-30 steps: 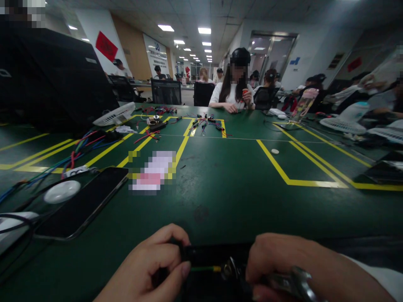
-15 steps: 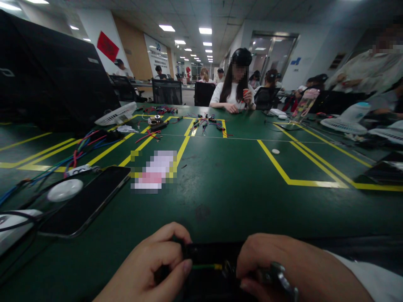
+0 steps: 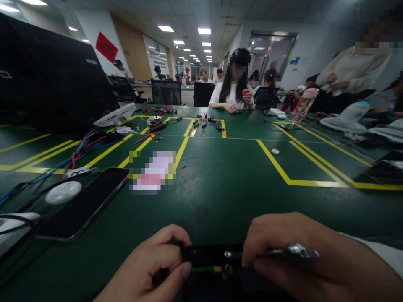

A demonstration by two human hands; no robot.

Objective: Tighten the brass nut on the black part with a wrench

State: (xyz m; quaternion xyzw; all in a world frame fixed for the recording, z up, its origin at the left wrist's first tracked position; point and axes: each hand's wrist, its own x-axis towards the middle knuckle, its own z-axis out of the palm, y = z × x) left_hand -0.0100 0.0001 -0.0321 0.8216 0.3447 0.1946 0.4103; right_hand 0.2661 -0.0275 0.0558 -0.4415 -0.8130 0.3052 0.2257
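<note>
— Where is the tool, and how will it handle?
— The metal tool (image 3: 302, 251), I think a wrench, is in the right hand (image 3: 283, 247), above the black case (image 3: 209, 252); thumb and fingers are closed around its middle. It should be stiff, a little heavy and maybe slippery, so this middle part seems a good place to hold
— And the green wire (image 3: 203, 269)?
— It runs from the thumb of the left hand (image 3: 155, 262) to a yellow sleeve (image 3: 218, 269), just beside a round metal fitting (image 3: 227, 270). I expect it light and bendable; better to hold it near the sleeve
— What is not clear?
— The left fingers are curled, but I cannot tell whether they pinch the wire. The case is very dark and cut off below; the right fingers hide part of the tool
</note>
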